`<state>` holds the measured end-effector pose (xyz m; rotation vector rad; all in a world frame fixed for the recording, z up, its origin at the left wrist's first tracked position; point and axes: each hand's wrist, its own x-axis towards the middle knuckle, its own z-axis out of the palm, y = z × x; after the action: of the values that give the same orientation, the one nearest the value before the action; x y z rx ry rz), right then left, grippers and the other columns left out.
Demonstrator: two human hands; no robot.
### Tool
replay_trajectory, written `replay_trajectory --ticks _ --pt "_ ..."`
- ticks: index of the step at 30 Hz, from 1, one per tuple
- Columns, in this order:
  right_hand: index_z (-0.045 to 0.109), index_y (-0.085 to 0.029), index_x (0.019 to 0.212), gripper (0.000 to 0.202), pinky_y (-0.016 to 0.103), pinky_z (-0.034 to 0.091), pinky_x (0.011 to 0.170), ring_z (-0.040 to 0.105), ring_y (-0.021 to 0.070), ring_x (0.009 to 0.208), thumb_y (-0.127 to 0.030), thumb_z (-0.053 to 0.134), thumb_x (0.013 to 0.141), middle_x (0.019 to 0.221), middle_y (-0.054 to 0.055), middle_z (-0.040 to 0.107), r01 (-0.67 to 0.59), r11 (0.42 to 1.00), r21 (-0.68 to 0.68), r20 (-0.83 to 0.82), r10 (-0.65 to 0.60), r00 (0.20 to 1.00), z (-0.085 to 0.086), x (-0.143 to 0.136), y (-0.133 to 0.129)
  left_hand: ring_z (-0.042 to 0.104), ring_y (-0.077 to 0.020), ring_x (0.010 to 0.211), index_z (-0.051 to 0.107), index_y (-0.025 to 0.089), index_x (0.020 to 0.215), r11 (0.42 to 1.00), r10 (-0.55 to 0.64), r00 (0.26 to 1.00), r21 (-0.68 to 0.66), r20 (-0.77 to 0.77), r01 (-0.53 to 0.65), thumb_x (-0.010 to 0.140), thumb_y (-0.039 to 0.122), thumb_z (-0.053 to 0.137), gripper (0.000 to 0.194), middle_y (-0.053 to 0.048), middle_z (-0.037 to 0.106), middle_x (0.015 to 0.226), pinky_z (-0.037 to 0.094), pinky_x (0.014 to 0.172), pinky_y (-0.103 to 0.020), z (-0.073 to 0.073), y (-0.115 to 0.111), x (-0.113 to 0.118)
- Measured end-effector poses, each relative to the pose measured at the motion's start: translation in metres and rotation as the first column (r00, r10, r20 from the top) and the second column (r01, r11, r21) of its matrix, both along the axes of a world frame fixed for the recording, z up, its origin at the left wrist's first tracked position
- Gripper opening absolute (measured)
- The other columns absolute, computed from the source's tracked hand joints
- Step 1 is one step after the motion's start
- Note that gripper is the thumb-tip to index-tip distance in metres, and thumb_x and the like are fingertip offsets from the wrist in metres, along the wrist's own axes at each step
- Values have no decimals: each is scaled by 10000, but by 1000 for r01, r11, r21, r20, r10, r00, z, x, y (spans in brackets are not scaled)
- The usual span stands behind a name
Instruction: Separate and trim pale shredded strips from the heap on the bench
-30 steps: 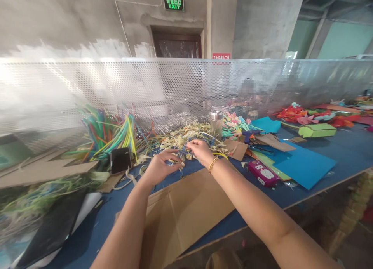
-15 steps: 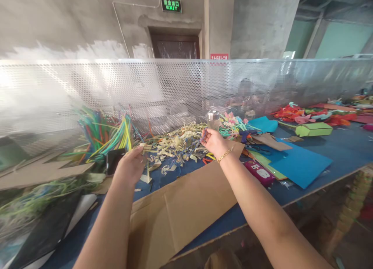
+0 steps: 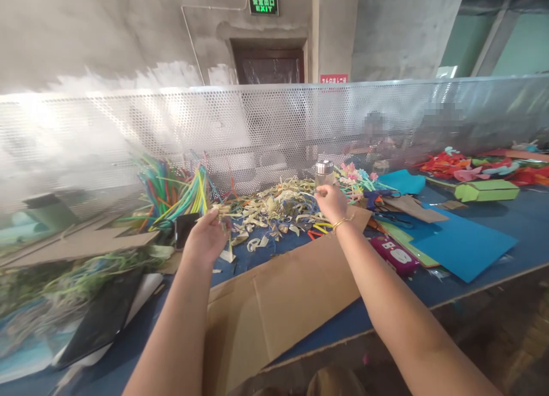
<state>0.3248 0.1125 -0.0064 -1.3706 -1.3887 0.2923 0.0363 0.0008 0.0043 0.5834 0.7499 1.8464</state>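
While the long heap of cream and blue scrap strips (image 3: 274, 204) lies on the blue tabletop (image 3: 532, 219) between both hands, its long axis runs roughly from 9 to 3 o'clock, taking 12 as straight ahead of the wearer. From the left hand (image 3: 206, 236), the heap's thick middle sits at about 2 o'clock; from the right hand (image 3: 333, 203) it sits at about 9 o'clock, and the right is the nearer of the two. The left grip is drawn in, thumb close to forefinger, at a pale cream slip (image 3: 218, 210), but scraps of the same colour behind leave unclear whether it is held. The right grip is curled, fingertips close together and facing about 9 o'clock; anything between them is too small to tell. Beyond it, at 12 o'clock, a clear bottle with a steel lid (image 3: 325, 167) has its lower part hidden by the hand. A flat black rectangular object (image 3: 183, 227) is partly covered by the left hand, and the flat brown cardboard sheet (image 3: 283, 293), at 6 o'clock from the heap, disappears under the left forearm and is cut off at the bottom.
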Motion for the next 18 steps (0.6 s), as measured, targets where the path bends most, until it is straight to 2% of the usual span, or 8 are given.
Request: replay_trajectory --ticks 2,3,6,9,12,14,16,18 --pt "699 -192 967 223 364 364 929 537 240 1011 -226 619 762 1012 103 654 -21 991 129 198 -4 980 1 -14 -13 636 -115 648 629 168 698 999 -44 998 8 -53 44 719 128 650 50 1 675 688 510 592 -216 -1 -1 8" --pt "708 -194 956 201 357 357 943 547 228 998 -239 600 793 991 96 664 -126 980 154 262 82 962 2 -24 -21 641 -123 665 633 165 689 998 -61 995 12 -77 62 715 132 656 48 -7 683 709 510 586 -219 -1 -2 12" --pt "711 -215 964 191 318 373 925 580 190 958 -291 589 837 974 58 693 -531 845 60 403 466 787 -4 -62 -45 652 -141 707 642 162 669 993 -113 985 29 -127 118 707 144 666 49 -23 705 768 516 598 -229 -2 -3 22" --pt "598 -222 1211 447 324 361 931 552 206 1091 -268 681 775 1139 64 666 -688 724 -49 427 638 641 -19 -93 -63 659 -155 733 651 161 673 982 -173 973 55 -151 183 704 157 670 37 -30 713 781 527 643 -239 -3 -4 27" --pt "664 -204 1059 274 288 390 802 609 167 863 -336 644 820 894 32 700 -780 578 -241 327 805 496 -32 -104 -67 663 -156 739 653 164 692 975 -203 973 65 -113 211 717 160 664 28 -32 713 779 531 671 -245 -2 -5 25" --pt "694 -180 879 285 251 375 661 547 122 636 -428 554 874 662 -7 618 -812 511 -280 196 859 473 -34 -101 -64 657 -139 712 654 174 729 980 -188 981 61 -45 190 735 167 657 10 -23 712 779 529 674 -242 -1 -5 21" --pt "679 -169 792 405 234 332 572 451 96 535 -504 477 895 580 -28 523 -830 521 -199 56 852 521 -31 -93 -58 647 -127 670 647 191 748 988 -146 988 65 40 143 749 184 654 10 -3 703 747 531 670 -252 -1 -4 16" --pt "657 -168 774 443 228 316 549 407 85 517 -547 459 886 586 -33 496 -814 576 -72 -78 811 580 -25 -84 -50 645 -130 658 635 203 741 993 -102 988 77 118 93 752 194 656 25 14 689 707 535 670 -269 0 -3 11"
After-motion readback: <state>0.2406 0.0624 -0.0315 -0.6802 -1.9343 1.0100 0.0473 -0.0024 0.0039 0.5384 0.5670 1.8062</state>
